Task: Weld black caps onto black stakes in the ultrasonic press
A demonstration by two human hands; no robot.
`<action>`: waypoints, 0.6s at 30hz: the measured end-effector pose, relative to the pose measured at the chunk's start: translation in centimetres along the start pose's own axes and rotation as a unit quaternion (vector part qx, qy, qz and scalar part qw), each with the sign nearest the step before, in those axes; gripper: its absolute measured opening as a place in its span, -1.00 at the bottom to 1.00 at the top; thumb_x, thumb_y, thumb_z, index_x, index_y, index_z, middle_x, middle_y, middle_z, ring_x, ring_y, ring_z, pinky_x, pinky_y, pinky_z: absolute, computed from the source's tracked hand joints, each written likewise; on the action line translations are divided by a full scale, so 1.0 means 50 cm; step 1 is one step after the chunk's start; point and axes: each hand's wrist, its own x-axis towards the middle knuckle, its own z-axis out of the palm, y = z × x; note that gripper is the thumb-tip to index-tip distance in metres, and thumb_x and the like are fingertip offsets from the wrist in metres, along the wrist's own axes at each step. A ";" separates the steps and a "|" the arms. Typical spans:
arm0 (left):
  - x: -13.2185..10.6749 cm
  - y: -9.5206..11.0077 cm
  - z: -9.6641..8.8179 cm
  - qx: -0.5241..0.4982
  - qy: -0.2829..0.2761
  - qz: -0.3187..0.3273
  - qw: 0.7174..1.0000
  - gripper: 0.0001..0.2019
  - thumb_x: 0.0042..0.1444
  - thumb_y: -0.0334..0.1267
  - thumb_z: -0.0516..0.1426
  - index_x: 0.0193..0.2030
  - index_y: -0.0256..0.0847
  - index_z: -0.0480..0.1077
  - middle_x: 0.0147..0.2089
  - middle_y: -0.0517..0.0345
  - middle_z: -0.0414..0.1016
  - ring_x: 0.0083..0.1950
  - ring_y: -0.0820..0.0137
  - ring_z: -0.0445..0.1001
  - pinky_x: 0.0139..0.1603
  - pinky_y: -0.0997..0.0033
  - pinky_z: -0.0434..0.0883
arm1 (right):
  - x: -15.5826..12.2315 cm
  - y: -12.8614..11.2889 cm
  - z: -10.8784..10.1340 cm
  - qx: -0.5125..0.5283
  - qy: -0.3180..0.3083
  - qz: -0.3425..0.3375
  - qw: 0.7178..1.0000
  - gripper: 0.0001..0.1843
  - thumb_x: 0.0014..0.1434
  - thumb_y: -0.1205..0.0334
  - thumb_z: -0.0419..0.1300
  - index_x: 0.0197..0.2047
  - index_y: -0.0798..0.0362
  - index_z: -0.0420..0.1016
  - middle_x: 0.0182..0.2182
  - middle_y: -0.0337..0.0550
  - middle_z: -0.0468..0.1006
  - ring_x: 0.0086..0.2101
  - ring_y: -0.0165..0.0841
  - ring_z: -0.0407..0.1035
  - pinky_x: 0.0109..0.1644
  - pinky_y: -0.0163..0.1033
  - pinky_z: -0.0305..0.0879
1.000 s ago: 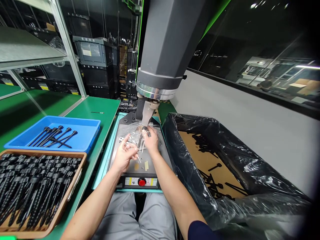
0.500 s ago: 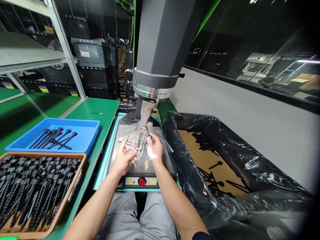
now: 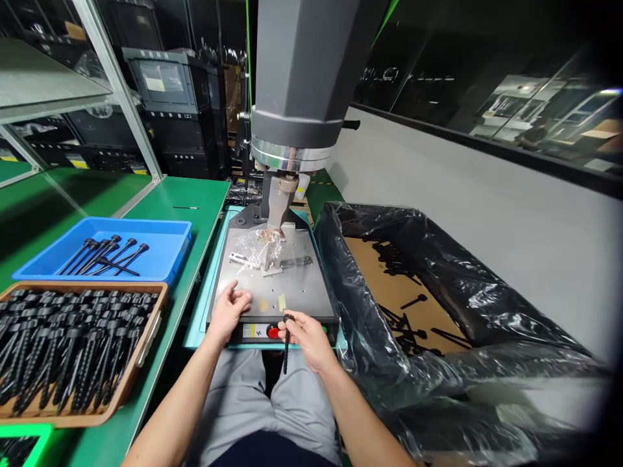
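In my right hand is a thin black ribbed rod with a round head, pinched near the head with the shaft hanging down. It is at the front edge of the machine's metal plate. My left hand rests over the plate's front left part, fingers apart and holding nothing. Farther back on the plate stands a small metal fixture, partly covered by crumpled clear plastic film. The tapered metal tool of the machine comes down just above it.
A red button sits on the machine's front. To the left, a brown tray holds many black rods, and a blue tray holds several more. On the right is a large box lined with black plastic, with rods inside.
Both hands have drawn back from the fixture toward me. The right hand now shows the black rod clear of the fixture, over the front edge. The view has tilted slightly.
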 end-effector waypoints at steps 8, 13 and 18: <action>-0.113 -0.014 0.003 0.084 0.012 0.124 0.989 -0.68 -0.05 -0.29 0.32 -0.10 -0.19 0.51 -0.19 0.05 0.54 -0.20 0.40 0.49 -0.09 0.41 0.43 | -0.021 -0.032 0.025 -0.181 0.030 -0.241 0.953 -0.68 0.02 0.15 0.39 -0.15 -0.01 0.47 -0.22 -0.08 0.63 -0.19 -0.21 0.51 0.01 -0.06 0.40; -0.154 0.000 0.061 0.091 -0.115 0.067 0.987 -0.64 -0.14 -0.35 0.34 -0.11 -0.15 0.54 -0.06 0.01 0.55 -0.17 0.31 0.51 -0.06 0.32 0.44 | -0.024 -0.038 0.056 -0.202 0.034 -0.272 0.940 -0.70 0.02 0.17 0.39 -0.17 -0.02 0.47 -0.25 -0.13 0.61 -0.22 -0.23 0.51 -0.05 -0.11 0.42; -0.153 -0.011 0.067 0.157 -0.116 0.118 0.974 -0.76 -0.05 -0.27 0.30 -0.18 -0.15 0.53 -0.25 0.08 0.57 -0.25 0.32 0.49 -0.12 0.32 0.42 | -0.019 -0.041 0.073 -0.076 0.022 -0.218 0.973 -0.67 -0.01 0.12 0.39 -0.24 0.00 0.38 -0.33 -0.16 0.60 -0.28 -0.26 0.51 -0.13 -0.11 0.47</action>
